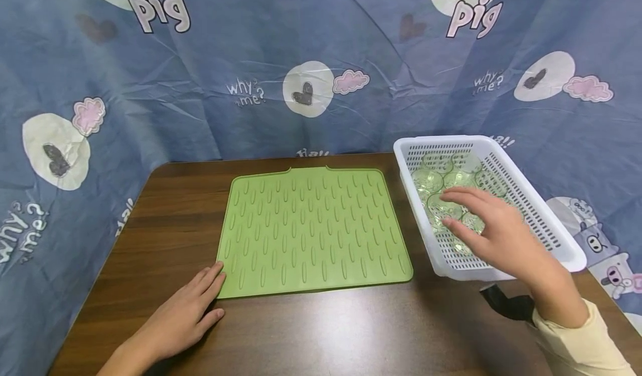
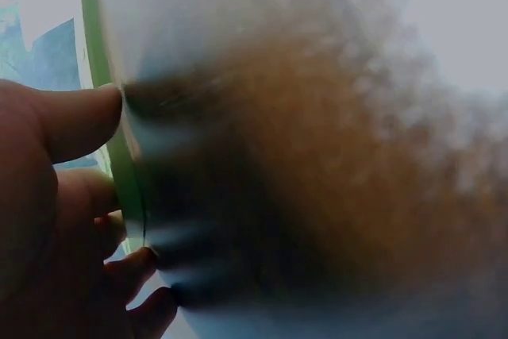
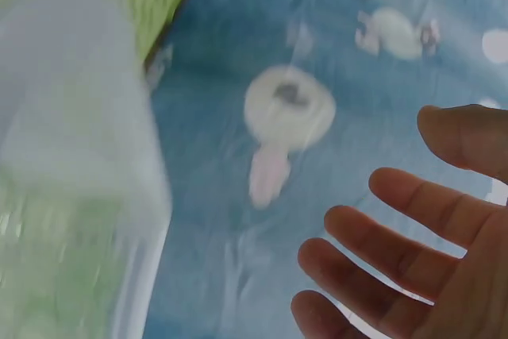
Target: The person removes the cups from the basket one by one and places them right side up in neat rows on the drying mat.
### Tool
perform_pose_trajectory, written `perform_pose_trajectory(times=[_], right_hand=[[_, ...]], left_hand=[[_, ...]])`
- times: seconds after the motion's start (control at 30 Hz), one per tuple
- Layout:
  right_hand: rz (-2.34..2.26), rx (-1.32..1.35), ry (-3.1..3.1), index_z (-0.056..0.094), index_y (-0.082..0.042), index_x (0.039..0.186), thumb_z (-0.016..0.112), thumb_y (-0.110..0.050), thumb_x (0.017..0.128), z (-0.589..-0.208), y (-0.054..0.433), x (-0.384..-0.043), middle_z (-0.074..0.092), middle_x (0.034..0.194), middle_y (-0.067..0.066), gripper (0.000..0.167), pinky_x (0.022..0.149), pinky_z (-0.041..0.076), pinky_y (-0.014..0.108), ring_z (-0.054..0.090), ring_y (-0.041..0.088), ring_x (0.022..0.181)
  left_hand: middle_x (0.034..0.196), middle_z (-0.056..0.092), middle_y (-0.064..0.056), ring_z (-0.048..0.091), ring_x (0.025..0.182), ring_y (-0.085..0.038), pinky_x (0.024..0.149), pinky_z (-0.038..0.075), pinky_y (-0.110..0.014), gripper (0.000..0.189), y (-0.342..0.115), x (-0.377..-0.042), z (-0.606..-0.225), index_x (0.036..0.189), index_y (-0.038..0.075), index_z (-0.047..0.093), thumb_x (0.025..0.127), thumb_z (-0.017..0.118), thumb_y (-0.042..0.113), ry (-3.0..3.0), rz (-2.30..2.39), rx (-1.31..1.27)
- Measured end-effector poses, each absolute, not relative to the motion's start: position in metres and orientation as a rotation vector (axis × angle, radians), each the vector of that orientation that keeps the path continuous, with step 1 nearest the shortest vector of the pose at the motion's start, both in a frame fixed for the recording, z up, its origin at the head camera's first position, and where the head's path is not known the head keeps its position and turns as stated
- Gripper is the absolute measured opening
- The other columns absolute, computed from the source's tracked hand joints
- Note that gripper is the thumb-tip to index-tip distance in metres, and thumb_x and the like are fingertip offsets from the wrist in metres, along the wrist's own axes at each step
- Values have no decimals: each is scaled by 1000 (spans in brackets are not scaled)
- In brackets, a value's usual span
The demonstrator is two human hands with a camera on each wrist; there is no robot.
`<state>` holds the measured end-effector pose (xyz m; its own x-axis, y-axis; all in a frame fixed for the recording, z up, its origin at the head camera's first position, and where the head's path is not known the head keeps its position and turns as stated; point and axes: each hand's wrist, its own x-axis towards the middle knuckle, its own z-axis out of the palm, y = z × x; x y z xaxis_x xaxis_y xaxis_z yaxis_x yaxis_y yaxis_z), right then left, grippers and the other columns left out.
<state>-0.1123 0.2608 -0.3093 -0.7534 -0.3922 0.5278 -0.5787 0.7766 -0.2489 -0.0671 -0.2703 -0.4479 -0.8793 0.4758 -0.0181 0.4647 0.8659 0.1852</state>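
A green ridged silicone mat lies flat on the table. My left hand rests at its front left corner, fingers extended and fingertips on the edge; the left wrist view shows the thumb and fingers beside the green edge. Over the white plastic basket hovers my right hand, thumb and fingers spread with nothing between them. Several clear, green-tinted round glasses sit in the basket, some of them hidden behind that hand. In the right wrist view the spread fingers appear apart from the blurred basket wall.
The brown wooden table extends left of the mat and in front of it. A blue printed cloth hangs behind and along both sides. By the right wrist, a black strap-like piece sticks out from the cream sleeve.
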Motion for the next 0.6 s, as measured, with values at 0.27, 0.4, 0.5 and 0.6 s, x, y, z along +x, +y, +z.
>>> perform_pose_trajectory(times=[0.27,0.4,0.5,0.6], right_hand=[[463,493,-2632,70,-12,120,78,-10,81,-312,316,-119,72,117,8,41,76,41,5,62,11,99],[417,495,-2698,69,-11,121,76,-14,84,-312,327,-126,72,116,10,37,71,52,18,68,27,95],[398,525,-2744,68,-9,122,74,-15,87,-313,332,-132,71,117,14,36,70,56,37,69,34,97],[397,540,-2773,67,-7,122,73,-15,89,-314,334,-137,70,117,16,35,71,56,47,69,35,98]], left_hand=[[161,31,-19,38,142,-46,106,42,-59,68,-266,-69,-450,150,0,41,96,64,34,2972,318,745],[158,38,-17,43,140,-43,106,42,-55,64,-264,-70,-449,146,0,46,93,69,28,3035,351,717],[154,43,-21,49,134,-43,101,46,-56,61,-260,-72,-449,141,-3,51,90,73,22,3090,387,681],[148,47,-26,53,126,-45,97,48,-58,58,-256,-74,-449,135,-8,55,87,76,18,3146,413,657]])
